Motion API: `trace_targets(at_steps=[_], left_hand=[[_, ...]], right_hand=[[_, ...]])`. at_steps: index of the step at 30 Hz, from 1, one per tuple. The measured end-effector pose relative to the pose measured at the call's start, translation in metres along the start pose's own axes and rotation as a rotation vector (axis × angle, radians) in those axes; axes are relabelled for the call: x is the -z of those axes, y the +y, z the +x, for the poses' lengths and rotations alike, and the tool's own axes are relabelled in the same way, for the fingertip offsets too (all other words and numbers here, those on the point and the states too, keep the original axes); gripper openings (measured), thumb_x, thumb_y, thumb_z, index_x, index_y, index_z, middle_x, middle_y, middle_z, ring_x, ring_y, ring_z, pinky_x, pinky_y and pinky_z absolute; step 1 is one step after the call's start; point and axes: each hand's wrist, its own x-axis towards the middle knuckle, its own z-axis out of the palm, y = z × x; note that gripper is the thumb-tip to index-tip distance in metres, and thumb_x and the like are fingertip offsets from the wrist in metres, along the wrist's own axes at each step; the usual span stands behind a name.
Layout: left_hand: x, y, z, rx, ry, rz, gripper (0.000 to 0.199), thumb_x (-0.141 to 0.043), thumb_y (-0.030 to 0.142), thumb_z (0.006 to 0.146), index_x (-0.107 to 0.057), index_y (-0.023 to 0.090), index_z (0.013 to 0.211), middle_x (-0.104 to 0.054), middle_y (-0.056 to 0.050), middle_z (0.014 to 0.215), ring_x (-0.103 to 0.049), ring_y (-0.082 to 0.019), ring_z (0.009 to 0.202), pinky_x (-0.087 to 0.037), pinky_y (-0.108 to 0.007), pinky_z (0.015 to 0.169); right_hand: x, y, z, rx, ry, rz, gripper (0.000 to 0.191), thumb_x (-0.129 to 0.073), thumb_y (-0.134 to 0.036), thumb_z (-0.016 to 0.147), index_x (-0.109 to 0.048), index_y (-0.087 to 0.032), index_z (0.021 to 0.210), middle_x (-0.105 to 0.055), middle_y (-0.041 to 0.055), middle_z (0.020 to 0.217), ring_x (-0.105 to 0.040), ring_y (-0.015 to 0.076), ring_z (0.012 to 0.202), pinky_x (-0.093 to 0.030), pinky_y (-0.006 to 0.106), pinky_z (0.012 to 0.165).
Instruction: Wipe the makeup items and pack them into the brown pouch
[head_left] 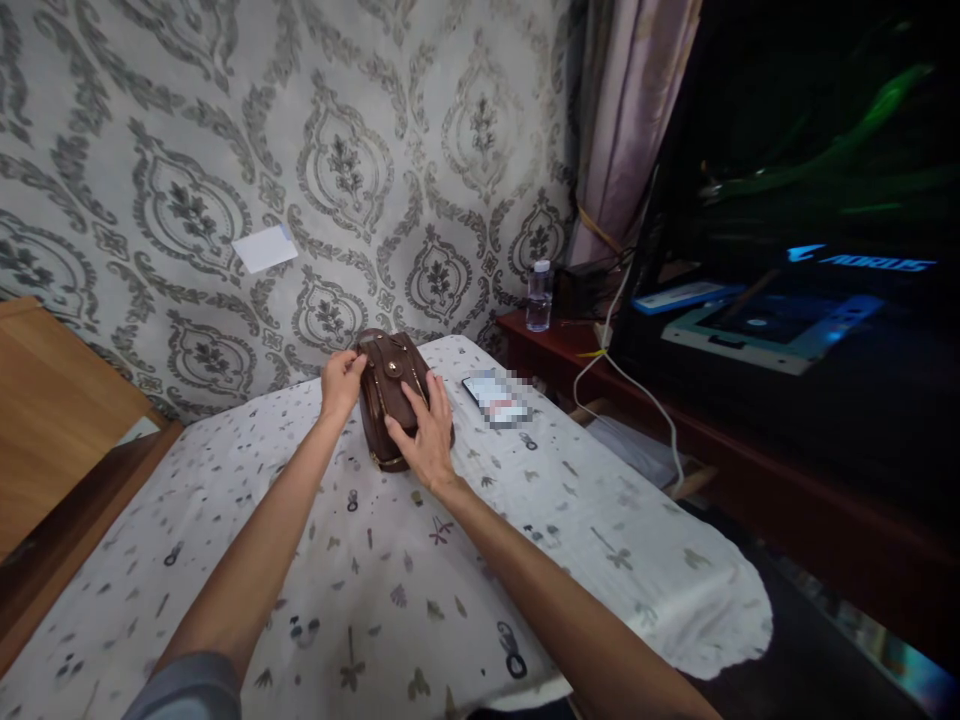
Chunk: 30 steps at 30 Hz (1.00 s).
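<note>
A brown leather-like bag (391, 405) with zippers and a round metal clasp lies on the white patterned cloth (360, 570). At its upper left edge, the fingers of my left hand (343, 384) are pinched together; what they grip there is too small to make out. My right hand (426, 430) rests on the bag's right side, fingers spread over its front. To the right of the bag lies a phone (491, 398), its screen lit and partly blurred out.
A clear bottle (538, 298) stands on a dark red desk (517, 330) at the back right. Beside it are a white cable (637, 378) and a large dark monitor (787, 200). A wooden board (67, 400) borders the left side; patterned wallpaper rises behind.
</note>
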Motion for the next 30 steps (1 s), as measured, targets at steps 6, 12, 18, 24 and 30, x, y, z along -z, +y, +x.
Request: trace_targets(at_steps=[6, 12, 18, 24, 30], left_hand=[[0.006, 0.005, -0.013, -0.033, 0.036, -0.082, 0.019, -0.056, 0.032, 0.081, -0.060, 0.018, 0.069, -0.060, -0.006, 0.092, -0.059, -0.020, 0.089, -0.049, -0.028, 0.074], [0.022, 0.016, -0.028, -0.135, -0.046, -0.122, 0.021, -0.059, 0.037, 0.082, -0.062, 0.019, 0.069, -0.063, -0.009, 0.108, -0.060, -0.022, 0.100, -0.052, -0.031, 0.077], [0.030, 0.023, -0.022, -0.240, -0.184, 0.035, 0.018, -0.054, 0.035, 0.085, -0.060, 0.020, 0.076, -0.064, -0.007, 0.099, -0.061, -0.023, 0.094, -0.051, -0.033, 0.078], [-0.002, 0.042, 0.015, -0.201, -0.212, 0.106, 0.035, -0.068, 0.029, 0.073, -0.065, 0.020, 0.107, -0.065, -0.008, 0.105, -0.058, -0.029, 0.105, -0.044, -0.043, 0.098], [-0.028, 0.044, 0.044, -0.069, -0.304, 0.066, 0.011, -0.070, 0.026, 0.067, -0.062, 0.020, 0.063, -0.057, 0.001, 0.060, -0.054, -0.019, 0.064, -0.043, -0.031, 0.069]], right_hand=[[0.001, 0.001, 0.000, 0.025, -0.004, -0.009, 0.057, -0.057, -0.046, 0.091, -0.054, -0.019, 0.141, -0.028, 0.0145, 0.162, -0.020, 0.0335, 0.152, -0.026, 0.055, 0.120], [0.002, 0.002, -0.001, 0.015, -0.017, -0.006, 0.059, -0.055, -0.048, 0.092, -0.049, -0.025, 0.145, -0.026, 0.0102, 0.164, -0.020, 0.0321, 0.152, -0.027, 0.056, 0.119], [0.003, 0.002, -0.001, 0.033, -0.008, 0.004, 0.059, -0.055, -0.049, 0.092, -0.051, -0.021, 0.144, -0.029, 0.0129, 0.162, -0.020, 0.0319, 0.152, -0.027, 0.054, 0.119], [0.008, -0.003, -0.005, 0.031, 0.004, -0.010, 0.054, -0.051, -0.046, 0.095, -0.052, -0.020, 0.142, -0.041, 0.0103, 0.157, -0.022, 0.0303, 0.151, -0.028, 0.054, 0.119], [0.012, -0.007, -0.010, 0.011, -0.009, -0.027, 0.049, -0.049, -0.045, 0.097, -0.056, -0.021, 0.139, -0.049, 0.0095, 0.152, -0.024, 0.0317, 0.151, -0.027, 0.056, 0.119]])
